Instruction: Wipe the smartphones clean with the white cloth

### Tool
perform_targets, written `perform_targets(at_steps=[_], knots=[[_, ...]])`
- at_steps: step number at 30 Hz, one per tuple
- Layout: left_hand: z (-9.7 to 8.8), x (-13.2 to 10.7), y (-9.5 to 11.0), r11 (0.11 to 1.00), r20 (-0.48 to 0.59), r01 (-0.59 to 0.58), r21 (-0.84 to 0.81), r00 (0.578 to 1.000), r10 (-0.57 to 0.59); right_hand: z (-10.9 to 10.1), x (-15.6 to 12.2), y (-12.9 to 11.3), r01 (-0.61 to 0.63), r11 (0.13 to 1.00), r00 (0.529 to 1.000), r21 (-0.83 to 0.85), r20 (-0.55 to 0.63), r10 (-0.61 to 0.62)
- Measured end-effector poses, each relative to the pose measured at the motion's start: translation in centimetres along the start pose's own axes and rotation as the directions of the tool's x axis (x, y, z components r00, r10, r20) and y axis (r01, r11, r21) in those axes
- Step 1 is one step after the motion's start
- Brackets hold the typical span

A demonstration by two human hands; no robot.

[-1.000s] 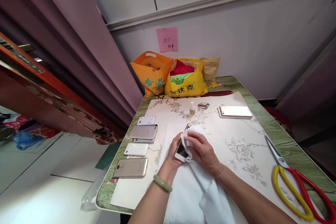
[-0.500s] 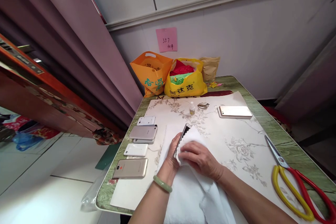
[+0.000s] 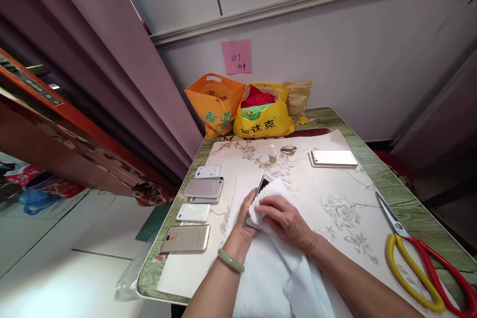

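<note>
My left hand (image 3: 246, 216) grips a smartphone (image 3: 265, 182) from its left side, tilted with its dark screen facing up. A white cloth (image 3: 274, 191) covers most of that screen. Pinched in my right hand (image 3: 285, 218), the cloth presses against the phone, and its lower part hangs toward my lap. Left of my hands lies a column of phones: a gold one (image 3: 186, 239), a white one (image 3: 193, 212), a silver-grey one (image 3: 203, 188) resting on another, and a smaller white one (image 3: 207, 172).
Large scissors (image 3: 413, 253) with red and yellow handles lie at the right. Stacked phones (image 3: 334, 158) sit at the back right. A small bottle (image 3: 273, 154) and glasses (image 3: 288, 150) stand beyond my hands. Behind are an orange bag (image 3: 214, 109) and a yellow bag (image 3: 264, 121).
My right hand and the cloth have shifted slightly across the phone, and the phone has turned a little so more of its screen faces me. The other things stay put.
</note>
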State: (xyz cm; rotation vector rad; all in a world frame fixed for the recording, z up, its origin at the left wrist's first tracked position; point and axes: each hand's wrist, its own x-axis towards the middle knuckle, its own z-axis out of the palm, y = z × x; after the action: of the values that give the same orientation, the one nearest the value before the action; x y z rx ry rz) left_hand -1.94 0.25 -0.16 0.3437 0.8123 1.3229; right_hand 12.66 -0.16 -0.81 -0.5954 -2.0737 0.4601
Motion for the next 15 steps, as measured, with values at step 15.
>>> perform_targets(at_steps=[15], knots=[[-0.4,0.3,-0.5,0.999,0.02,-0.015,0.029,1.0,0.014,0.3,-0.3,0.8,-0.248,0.96,0.954,-0.129,-0.204,0.219]])
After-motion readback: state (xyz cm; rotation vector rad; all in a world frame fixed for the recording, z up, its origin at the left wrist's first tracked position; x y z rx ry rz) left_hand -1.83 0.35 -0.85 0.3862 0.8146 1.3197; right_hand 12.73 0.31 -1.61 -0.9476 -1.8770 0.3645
